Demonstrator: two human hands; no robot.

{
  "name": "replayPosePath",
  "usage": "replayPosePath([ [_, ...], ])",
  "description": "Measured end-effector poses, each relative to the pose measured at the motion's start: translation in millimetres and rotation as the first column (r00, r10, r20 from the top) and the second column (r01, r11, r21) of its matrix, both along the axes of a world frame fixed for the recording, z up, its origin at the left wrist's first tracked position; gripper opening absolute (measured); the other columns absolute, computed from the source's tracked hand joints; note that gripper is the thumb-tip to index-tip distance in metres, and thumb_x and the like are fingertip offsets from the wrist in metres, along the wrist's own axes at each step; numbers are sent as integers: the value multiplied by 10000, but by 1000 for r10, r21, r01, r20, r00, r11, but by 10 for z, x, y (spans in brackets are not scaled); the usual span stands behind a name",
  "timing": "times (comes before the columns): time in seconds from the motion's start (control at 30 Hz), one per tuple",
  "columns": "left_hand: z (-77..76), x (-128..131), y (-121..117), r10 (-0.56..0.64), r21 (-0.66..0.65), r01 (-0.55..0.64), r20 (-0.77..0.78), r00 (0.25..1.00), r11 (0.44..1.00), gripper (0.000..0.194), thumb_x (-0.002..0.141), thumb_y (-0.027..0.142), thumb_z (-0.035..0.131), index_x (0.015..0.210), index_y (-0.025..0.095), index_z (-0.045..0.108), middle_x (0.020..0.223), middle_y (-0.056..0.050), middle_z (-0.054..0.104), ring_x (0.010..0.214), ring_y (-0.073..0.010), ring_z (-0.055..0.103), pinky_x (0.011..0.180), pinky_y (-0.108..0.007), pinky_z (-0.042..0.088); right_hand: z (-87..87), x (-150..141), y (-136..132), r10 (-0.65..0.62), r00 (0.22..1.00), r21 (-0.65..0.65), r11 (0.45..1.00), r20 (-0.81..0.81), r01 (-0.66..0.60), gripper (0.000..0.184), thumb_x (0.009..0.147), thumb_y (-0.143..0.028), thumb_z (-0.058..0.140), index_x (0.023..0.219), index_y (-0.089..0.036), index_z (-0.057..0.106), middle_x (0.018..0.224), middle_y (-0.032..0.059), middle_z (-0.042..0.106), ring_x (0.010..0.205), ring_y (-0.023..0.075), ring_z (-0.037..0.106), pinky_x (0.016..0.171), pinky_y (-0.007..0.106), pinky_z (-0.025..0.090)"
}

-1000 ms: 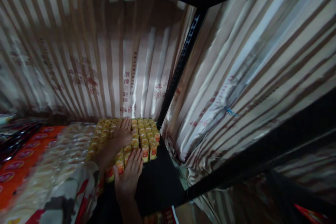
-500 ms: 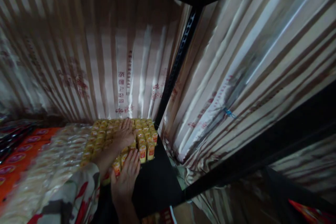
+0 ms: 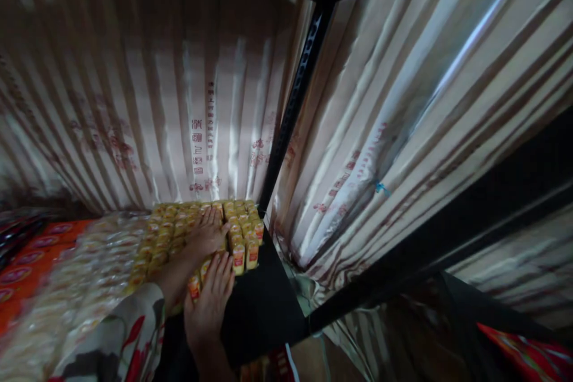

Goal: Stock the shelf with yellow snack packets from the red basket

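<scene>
Rows of small yellow wrapped snack packs (image 3: 163,231), with red-and-orange labels on their fronts, stand close together on a black shelf (image 3: 264,310). My left hand (image 3: 206,234) lies flat on top of them, fingers stretched toward the back and thumb out to the right. Lower down, my right hand (image 3: 210,298) rests with straight fingers against the front packs, its thumb beside a labelled front. Neither hand is wrapped round a pack. Packs under my palms and left forearm are hidden. A narrow gap runs between the packs just right of my left hand.
Left of the packs are clear-wrapped pale items (image 3: 101,262) and an orange printed sheet of packaging (image 3: 31,265). A black perforated post (image 3: 290,113) rises at the back corner. Striped printed sheeting (image 3: 224,101) hangs behind. A red package (image 3: 523,349) shows lower right.
The view has shifted, so everything sits slightly further left. Both hands keep nearly the same places on the packs, and the gap right of my left hand shows more plainly.
</scene>
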State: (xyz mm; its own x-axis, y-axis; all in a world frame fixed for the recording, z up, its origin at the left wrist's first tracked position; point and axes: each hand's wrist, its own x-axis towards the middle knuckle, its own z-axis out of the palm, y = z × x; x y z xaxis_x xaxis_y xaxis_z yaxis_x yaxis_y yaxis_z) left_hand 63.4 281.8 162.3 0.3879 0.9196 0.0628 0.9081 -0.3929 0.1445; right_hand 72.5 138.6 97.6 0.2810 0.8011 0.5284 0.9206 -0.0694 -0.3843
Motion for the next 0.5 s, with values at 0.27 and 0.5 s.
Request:
replayPosePath([
  [0.27,121,92,114,-13,25,13,-13,1000,1000,611,920,418,140,1394,64,298,1483,-142,269,1388,-238,182,1127,-442,94,-54,18,7,34,996,51,998,-84,-30,748,893,-418,436,1453,-89,66,1485,197,187,1375,357,120,1011,588,290],
  [0.5,-7,66,218,-13,-6,13,21,1000,1000,586,917,404,190,1347,55,382,1431,-183,358,1354,-283,270,1103,-500,149,-53,69,-21,77,982,64,996,-172,-67,620,937,-334,371,1454,-122,103,1513,167,20,1381,343,64,1018,549,325],
])
